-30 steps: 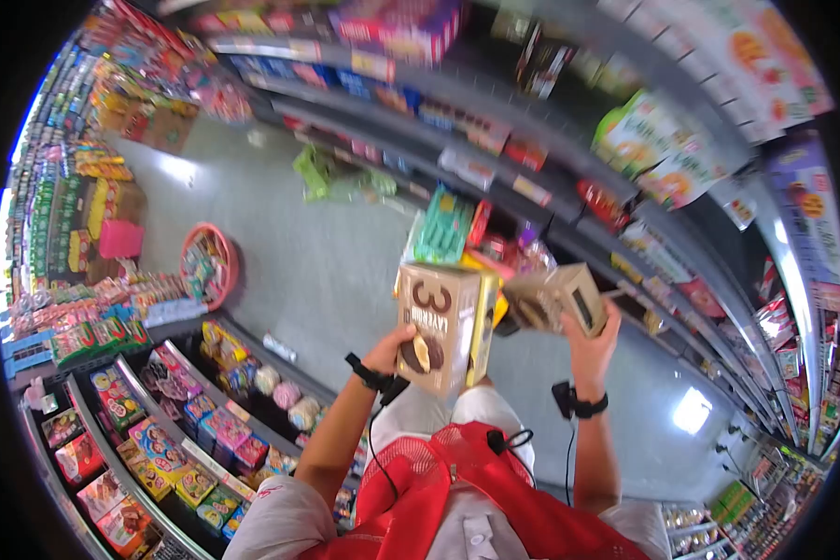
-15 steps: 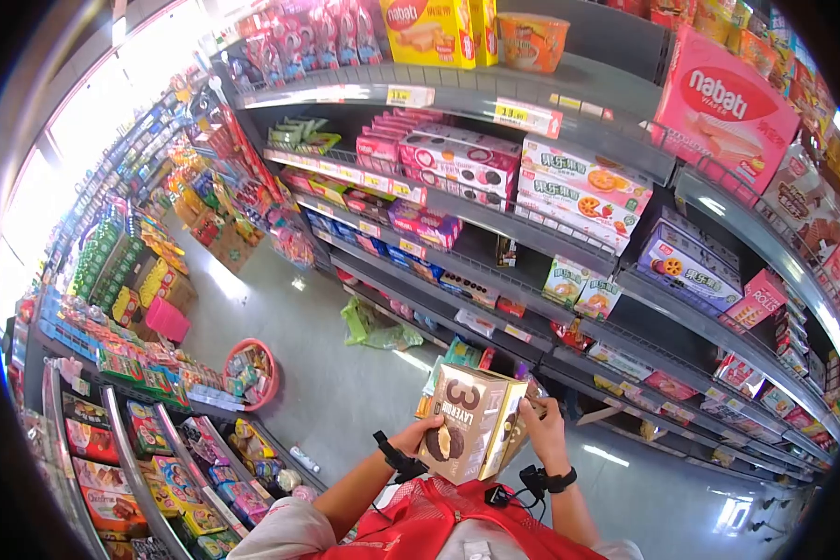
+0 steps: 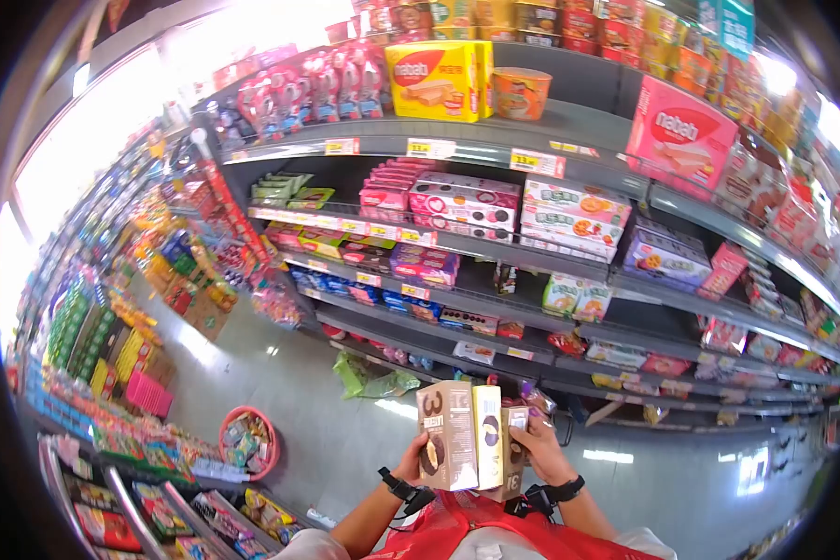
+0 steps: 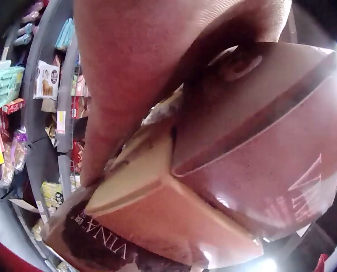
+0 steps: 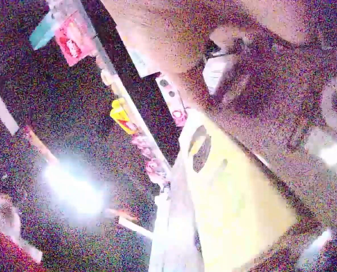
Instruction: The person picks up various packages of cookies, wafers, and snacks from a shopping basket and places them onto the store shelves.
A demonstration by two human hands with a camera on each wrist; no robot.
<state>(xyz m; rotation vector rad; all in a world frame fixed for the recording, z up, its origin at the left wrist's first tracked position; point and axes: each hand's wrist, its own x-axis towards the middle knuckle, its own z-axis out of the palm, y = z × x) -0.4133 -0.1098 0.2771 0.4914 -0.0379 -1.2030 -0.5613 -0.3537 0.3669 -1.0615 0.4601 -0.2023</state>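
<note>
Just in front of red vest (image 3: 467, 513), three boxes side by side! Left hand (image 3: 409, 458) gripping left brown box (image 3: 450, 434) at outer edge, thumb on its face. Yellow box (image 3: 488, 437) sits between brown pair. Right hand (image 3: 543, 448) pinching right brown box (image 3: 512, 482), thumb on top. Snack shelves (image 3: 574, 119) ahead; pink basket (image 3: 274, 450) on floor, well off left.

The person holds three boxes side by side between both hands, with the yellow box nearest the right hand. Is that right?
Not quite. The head view shows the yellow box in the middle; a brown box is nearest the right hand. The rest of your statement holds.
</note>
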